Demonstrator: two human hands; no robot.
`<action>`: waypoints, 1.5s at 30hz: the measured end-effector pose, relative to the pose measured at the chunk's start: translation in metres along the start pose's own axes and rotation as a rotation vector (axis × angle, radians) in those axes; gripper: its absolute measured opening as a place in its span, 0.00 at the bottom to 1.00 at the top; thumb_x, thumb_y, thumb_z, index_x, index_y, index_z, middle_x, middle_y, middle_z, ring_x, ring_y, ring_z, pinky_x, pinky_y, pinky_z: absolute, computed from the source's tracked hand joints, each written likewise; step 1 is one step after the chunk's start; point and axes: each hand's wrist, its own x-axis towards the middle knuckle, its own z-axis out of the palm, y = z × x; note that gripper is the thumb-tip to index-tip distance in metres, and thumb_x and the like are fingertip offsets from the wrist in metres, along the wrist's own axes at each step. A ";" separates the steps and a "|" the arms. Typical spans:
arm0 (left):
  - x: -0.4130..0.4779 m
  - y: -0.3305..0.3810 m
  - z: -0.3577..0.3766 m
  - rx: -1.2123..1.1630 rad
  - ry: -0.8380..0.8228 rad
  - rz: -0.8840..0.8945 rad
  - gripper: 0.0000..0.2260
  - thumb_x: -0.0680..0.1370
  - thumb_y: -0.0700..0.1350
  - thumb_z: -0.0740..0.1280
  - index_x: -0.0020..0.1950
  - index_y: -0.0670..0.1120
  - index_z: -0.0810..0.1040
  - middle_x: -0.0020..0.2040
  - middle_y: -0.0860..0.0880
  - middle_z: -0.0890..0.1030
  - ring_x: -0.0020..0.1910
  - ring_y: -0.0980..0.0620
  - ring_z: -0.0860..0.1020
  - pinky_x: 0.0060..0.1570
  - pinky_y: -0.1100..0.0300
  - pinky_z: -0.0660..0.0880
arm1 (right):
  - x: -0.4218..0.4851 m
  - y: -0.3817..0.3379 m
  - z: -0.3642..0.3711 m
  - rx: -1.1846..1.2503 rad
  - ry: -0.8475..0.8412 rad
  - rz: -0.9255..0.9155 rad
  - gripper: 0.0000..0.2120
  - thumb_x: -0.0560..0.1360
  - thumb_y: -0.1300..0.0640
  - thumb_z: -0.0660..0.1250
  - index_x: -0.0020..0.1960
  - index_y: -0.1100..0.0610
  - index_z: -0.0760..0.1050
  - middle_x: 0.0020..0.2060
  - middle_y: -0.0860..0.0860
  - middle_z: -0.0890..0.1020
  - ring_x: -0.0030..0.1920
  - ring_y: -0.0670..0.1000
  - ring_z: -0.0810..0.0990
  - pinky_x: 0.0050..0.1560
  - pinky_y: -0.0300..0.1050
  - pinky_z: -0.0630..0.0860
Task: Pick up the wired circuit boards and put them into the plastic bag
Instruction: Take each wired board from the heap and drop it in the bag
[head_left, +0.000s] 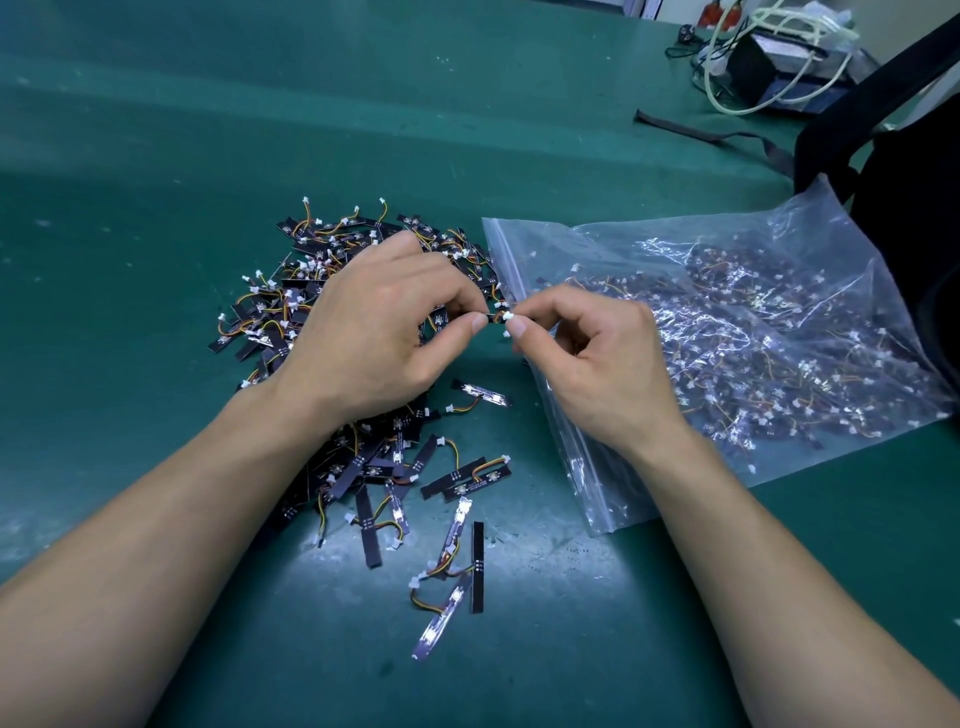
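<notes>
- Head view: the left grip (363, 332) pinches the black end of one wired circuit board (494, 316). The right grip (597, 364) pinches its white connector (508, 315), just above the zip edge of the plastic bag (727, 312).
- The bag lies flat on the table (130, 208) and holds many boards already. Its mouth looks almost closed, so I think one finger should lift it first.
- It seems better to give the board fully to the right grip, then push it deep inside, so the wire does not catch on the zip.
- The loose pile (270, 312) lies just left of the bag.
</notes>
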 end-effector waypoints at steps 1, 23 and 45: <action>0.000 0.000 0.000 -0.001 -0.002 -0.001 0.05 0.79 0.46 0.69 0.47 0.46 0.83 0.40 0.53 0.81 0.42 0.49 0.70 0.43 0.52 0.71 | 0.000 0.000 0.000 -0.015 -0.002 -0.011 0.04 0.76 0.59 0.73 0.43 0.53 0.83 0.32 0.44 0.81 0.27 0.48 0.71 0.33 0.34 0.66; 0.000 -0.001 0.001 -0.002 -0.018 -0.022 0.06 0.79 0.47 0.69 0.48 0.47 0.83 0.41 0.53 0.81 0.42 0.52 0.67 0.45 0.54 0.70 | 0.001 0.002 0.000 -0.038 0.014 -0.035 0.04 0.76 0.59 0.72 0.43 0.53 0.83 0.32 0.44 0.81 0.27 0.46 0.71 0.32 0.33 0.66; 0.001 -0.005 -0.007 0.081 -0.046 -0.254 0.09 0.76 0.55 0.73 0.40 0.53 0.81 0.34 0.59 0.78 0.42 0.52 0.71 0.51 0.51 0.69 | 0.008 0.008 -0.009 -0.167 0.135 0.248 0.12 0.65 0.56 0.67 0.47 0.46 0.81 0.33 0.35 0.82 0.30 0.41 0.77 0.41 0.39 0.77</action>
